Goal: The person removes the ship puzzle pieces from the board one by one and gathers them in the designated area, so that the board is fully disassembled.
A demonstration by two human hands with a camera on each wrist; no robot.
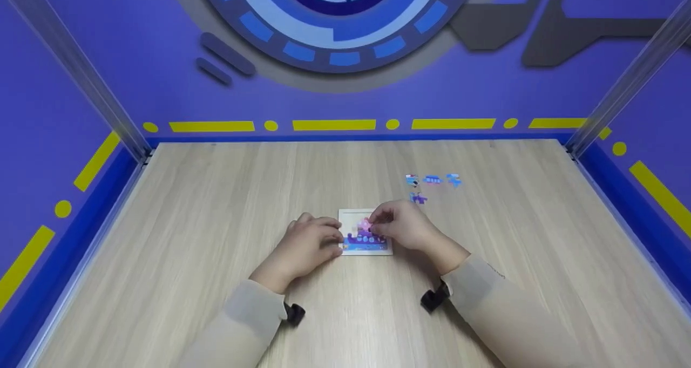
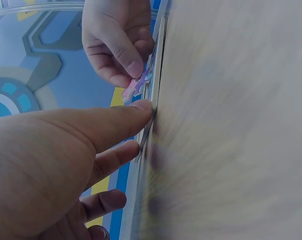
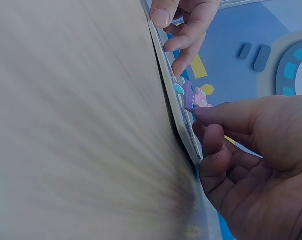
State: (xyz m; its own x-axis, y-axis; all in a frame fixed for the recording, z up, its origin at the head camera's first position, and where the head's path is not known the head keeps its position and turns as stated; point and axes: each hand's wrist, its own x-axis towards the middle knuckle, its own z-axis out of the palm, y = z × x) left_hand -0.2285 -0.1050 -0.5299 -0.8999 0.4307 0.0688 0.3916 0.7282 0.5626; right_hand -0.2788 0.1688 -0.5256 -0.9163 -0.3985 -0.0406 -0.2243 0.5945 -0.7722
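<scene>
- Puzzle frame, pale in colour, lies flat on the counter.
- Right hand is at the right side of the frame and pinches the pink and purple piece with thumb and finger.
- Left hand is at the left side of the frame; its fingers are spread a little, and thumb and fingertip touch the rim.
- Joined pieces, purple and blue, fill the near part of the frame.
- Pink and purple piece is over the frame, tilted; whether it touches the joined pieces, I cannot tell.
- Four loose pieces lie beyond the frame, to its right.
</scene>
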